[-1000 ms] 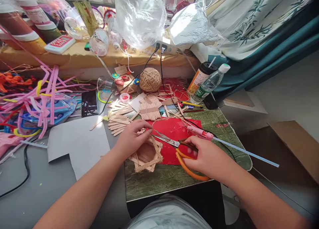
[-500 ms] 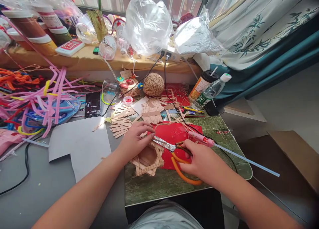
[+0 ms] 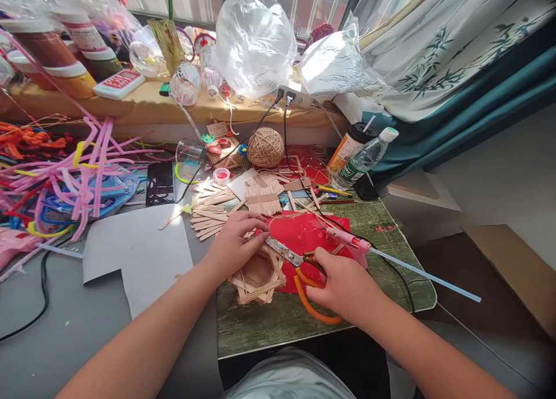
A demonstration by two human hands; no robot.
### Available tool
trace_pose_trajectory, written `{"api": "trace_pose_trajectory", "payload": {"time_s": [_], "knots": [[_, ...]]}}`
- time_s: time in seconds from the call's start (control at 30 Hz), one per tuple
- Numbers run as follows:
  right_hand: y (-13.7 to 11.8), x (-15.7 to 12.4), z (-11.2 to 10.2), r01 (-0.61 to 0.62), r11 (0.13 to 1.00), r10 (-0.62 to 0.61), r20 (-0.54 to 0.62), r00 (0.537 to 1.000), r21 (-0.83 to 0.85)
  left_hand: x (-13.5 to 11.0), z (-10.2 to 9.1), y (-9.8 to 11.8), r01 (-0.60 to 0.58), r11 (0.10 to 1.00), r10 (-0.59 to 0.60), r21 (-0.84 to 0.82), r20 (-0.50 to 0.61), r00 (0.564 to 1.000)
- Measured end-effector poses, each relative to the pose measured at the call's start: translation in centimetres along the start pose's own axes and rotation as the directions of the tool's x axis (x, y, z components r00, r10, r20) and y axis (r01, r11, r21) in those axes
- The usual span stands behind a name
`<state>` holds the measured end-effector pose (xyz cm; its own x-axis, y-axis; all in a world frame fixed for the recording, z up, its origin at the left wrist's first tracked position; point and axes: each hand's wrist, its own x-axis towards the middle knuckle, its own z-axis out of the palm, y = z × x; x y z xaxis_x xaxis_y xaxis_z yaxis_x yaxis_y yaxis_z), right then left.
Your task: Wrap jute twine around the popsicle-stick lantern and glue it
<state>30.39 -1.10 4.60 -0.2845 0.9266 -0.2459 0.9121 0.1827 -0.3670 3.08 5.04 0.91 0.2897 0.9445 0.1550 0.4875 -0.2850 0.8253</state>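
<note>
My left hand [image 3: 237, 240] is closed over the far edge of a hexagonal craft-stick box [image 3: 260, 295] with twine wound along its sides. Thumb and fingertips nearly meet there; whether a twine end is pinched between them is too small to tell. My right hand [image 3: 345, 277] grips scissors [image 3: 286, 253] by their orange handles. The blades point left, lie nearly together, and their tips reach my left thumb. Beneath the scissors lies a red sheet [image 3: 299, 231]. A pink glue gun [image 3: 347, 238] with a long glue stick rests just beyond my right hand.
Behind the hands are loose craft sticks [image 3: 208, 219], a twine ball [image 3: 266, 147], a water bottle [image 3: 365, 158] and a drink cup [image 3: 350, 147]. Pink pipe cleaners [image 3: 91, 173] and a white sheet [image 3: 139, 254] lie left. A black cord [image 3: 284, 132] crosses the table.
The scissor blades have come closer together as my right hand shifted slightly left. My left hand stays on the craft-stick box. The whole view has moved a little.
</note>
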Motion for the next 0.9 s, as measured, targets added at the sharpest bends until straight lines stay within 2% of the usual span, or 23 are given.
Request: {"api": "trace_pose_trajectory", "payload": {"time_s": [0.17, 0.23, 0.3, 0.4, 0.47, 0.57, 0.63, 0.7, 0.73, 0.83, 0.9], "knots": [[0.7, -0.3, 0.5, -0.032, 0.998, 0.033, 0.006, 0.999, -0.062, 0.0, 0.0, -0.1, -0.024, 1.000, 0.024, -0.004, -0.051, 0.998], [1.0, -0.7, 0.3, -0.071, 0.997, 0.071, -0.007, 0.997, -0.023, 0.1, -0.3, -0.3, 0.026, 1.000, -0.025, 0.013, -0.116, 0.993], [1.5, -1.4, 0.1, -0.139, 0.989, 0.140, -0.016, 0.990, 0.045, 0.3, -0.9, -0.9, 0.136, 0.989, -0.127, 0.052, -0.141, 0.982], [2.5, -2.7, 0.6, -0.230, 0.965, 0.235, -0.023, 0.972, 0.124, 0.7, -2.4, -2.1, 0.253, 0.929, -0.233, 0.269, -0.106, 0.967], [3.3, -3.7, 1.8, -0.258, 0.953, 0.265, -0.022, 0.964, 0.161, 0.9, -3.6, -2.8, 0.243, 0.821, -0.208, 0.516, -0.126, 0.970], [4.3, -5.2, 4.1, -0.265, 0.934, 0.269, 0.013, 0.963, 0.238, 0.8, -4.6, -3.1, 0.184, 0.734, -0.140, 0.653, -0.120, 0.983], [4.4, -6.0, 5.1, -0.204, 0.941, 0.216, -0.014, 0.976, 0.271, 0.5, -4.4, -2.4, 0.129, 0.752, -0.066, 0.646, -0.121, 0.990], [4.4, -6.7, 5.1, -0.112, 0.958, 0.142, -0.096, 0.985, 0.262, 0.0, -3.6, -1.1, 0.096, 0.839, -0.033, 0.535, -0.125, 0.992], [4.4, -7.0, 4.8, -0.070, 0.965, 0.108, -0.138, 0.985, 0.254, -0.3, -3.1, -0.4, 0.100, 0.883, -0.057, 0.459, -0.105, 0.993], [5.1, -7.5, 3.3, -0.026, 0.958, 0.096, -0.235, 0.967, 0.284, -0.9, -1.2, 1.5, 0.092, 0.942, -0.132, 0.324, 0.103, 0.986], [6.6, -7.5, 2.9, -0.088, 0.939, 0.195, -0.305, 0.932, 0.332, -1.1, -0.2, 2.1, 0.093, 0.953, -0.150, 0.287, 0.183, 0.972]]}}
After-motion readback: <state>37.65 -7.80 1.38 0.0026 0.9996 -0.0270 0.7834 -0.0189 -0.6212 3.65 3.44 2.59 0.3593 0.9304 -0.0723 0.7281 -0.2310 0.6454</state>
